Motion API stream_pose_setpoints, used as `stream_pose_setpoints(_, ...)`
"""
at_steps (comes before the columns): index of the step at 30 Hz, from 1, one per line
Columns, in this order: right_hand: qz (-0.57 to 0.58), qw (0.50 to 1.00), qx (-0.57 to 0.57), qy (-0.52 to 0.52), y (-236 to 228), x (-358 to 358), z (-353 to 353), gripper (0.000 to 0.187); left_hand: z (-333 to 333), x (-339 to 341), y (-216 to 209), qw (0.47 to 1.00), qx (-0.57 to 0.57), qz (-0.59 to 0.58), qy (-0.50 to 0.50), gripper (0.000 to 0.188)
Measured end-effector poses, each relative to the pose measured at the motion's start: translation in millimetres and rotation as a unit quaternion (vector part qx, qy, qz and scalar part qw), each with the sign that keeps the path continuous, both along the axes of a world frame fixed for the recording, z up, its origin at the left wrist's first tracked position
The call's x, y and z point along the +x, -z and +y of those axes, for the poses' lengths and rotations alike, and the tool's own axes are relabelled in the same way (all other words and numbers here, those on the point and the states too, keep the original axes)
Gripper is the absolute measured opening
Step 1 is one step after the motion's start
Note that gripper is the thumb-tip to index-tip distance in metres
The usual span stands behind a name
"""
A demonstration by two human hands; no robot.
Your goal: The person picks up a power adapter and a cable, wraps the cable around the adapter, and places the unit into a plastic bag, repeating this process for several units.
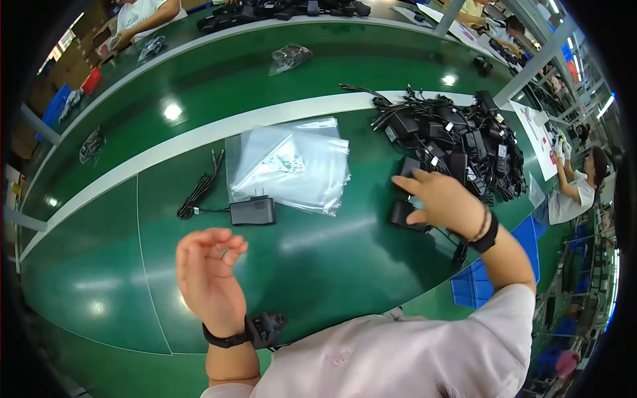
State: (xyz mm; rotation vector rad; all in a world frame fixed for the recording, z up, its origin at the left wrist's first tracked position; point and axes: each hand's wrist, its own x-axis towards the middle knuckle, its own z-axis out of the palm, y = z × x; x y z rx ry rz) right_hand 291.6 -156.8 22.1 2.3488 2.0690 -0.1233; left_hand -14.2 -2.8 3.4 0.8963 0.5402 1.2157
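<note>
My left hand is raised over the near left of the green table, palm turned inward, fingers loosely bent with nothing in them. Beyond it lies a black power adapter, prongs pointing away, its bundled cable to the left. My right hand reaches over a loose black adapter at the near edge of the adapter pile. Its thumb and fingers are spread; whether they touch the adapter cannot be made out. Between the hands, farther back, lies a stack of clear plastic bags.
A white rail divides the table from a green conveyor belt, which carries bagged items. Blue crates stand at the right below the table edge. Other people work at the far left and right, including a seated person.
</note>
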Motion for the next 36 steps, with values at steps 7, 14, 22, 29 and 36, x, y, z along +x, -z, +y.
stream_pose_setpoints(7, 0.058, 0.994, 0.046, 0.075, 27.9, -39.8, -17.2, 0.069, -7.8, 1.1, 8.1, 0.999, -0.009, 0.018, 0.030, 0.021)
stream_pose_setpoints(14, 0.262, 0.930, 0.230, 0.113, -3.7, -57.2, -44.7, 0.063, -21.1, 21.2, 9.0, 0.961, 0.057, 0.094, 0.253, 0.017)
stream_pose_setpoints(22, 0.192, 0.908, 0.348, -0.133, -8.3, -123.5, 3.1, 0.067, -66.6, 63.5, -0.8, 0.955, 0.167, 0.039, 0.244, 0.054)
stream_pose_setpoints(29, 0.641, 0.736, 0.216, -0.018, 25.9, -132.4, 61.2, 0.067, -28.3, 43.6, -35.8, 0.974, 0.017, -0.160, 0.159, 0.069)
stream_pose_setpoints(36, 0.680, 0.714, -0.086, -0.141, 25.7, -83.9, 78.0, 0.040, 12.8, -7.9, -33.5, 0.979, 0.007, -0.168, 0.119, 0.058)
